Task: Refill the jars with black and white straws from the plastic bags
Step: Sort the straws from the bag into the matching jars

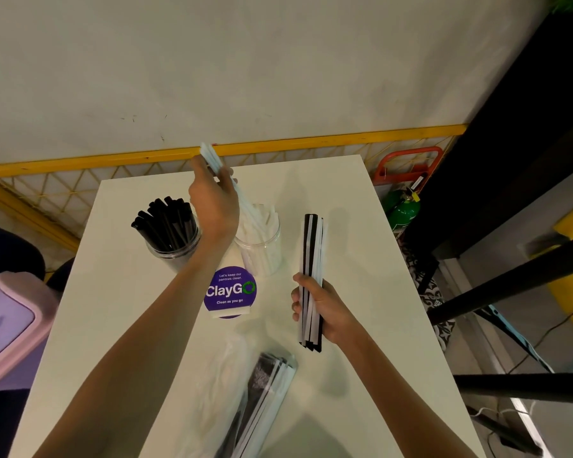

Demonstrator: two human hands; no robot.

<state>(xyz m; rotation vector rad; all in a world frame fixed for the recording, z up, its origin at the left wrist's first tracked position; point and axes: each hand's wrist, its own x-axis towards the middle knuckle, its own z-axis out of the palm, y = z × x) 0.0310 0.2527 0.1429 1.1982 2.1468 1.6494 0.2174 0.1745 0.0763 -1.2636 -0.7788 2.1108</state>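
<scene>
Nearest, between the forearms, the plastic bag of black and white straws lies on the tabletop. The right hand grips a mixed bundle upright. Beyond it, the left hand pinches a few white straws over the white-straw jar. The black-straw jar stands just left of that wrist.

The left arm stretches forward; the left hand, its back to the camera, pinches white straws. The right arm stays nearer the body; the right hand grips a mixed bundle of straws.
</scene>
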